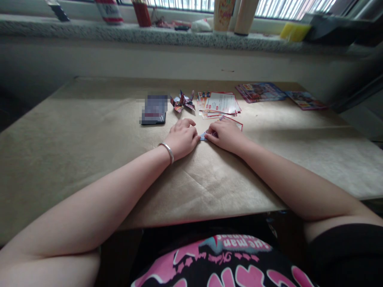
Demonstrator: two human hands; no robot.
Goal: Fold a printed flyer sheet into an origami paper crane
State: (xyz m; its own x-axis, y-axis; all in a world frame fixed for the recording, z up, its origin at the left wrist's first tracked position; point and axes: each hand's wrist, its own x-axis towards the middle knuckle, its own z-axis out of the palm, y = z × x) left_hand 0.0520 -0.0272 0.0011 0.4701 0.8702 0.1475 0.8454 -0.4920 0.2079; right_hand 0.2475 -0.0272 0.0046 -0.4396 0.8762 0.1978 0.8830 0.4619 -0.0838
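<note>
A small printed sheet of paper (238, 122) with a red edge lies on the table, mostly covered by my right hand (226, 135). My right fingers are bent and press together on the paper, thumb toward the left. A pale blue pointed corner of it pokes out between my two hands. My left hand (182, 138), a silver bangle on its wrist, is curled with the thumb and forefinger at that corner. Just beyond the hands stand folded paper cranes (183, 101) with a colourful print. How the sheet is folded under my fingers is hidden.
A phone (156, 107), partly blurred out, lies left of the cranes. Behind my right hand is a stack of printed sheets (220, 103). Glossy booklets (261, 92) lie at the back right of the beige table (74, 139). Cups and other items line the stone windowsill (167, 36).
</note>
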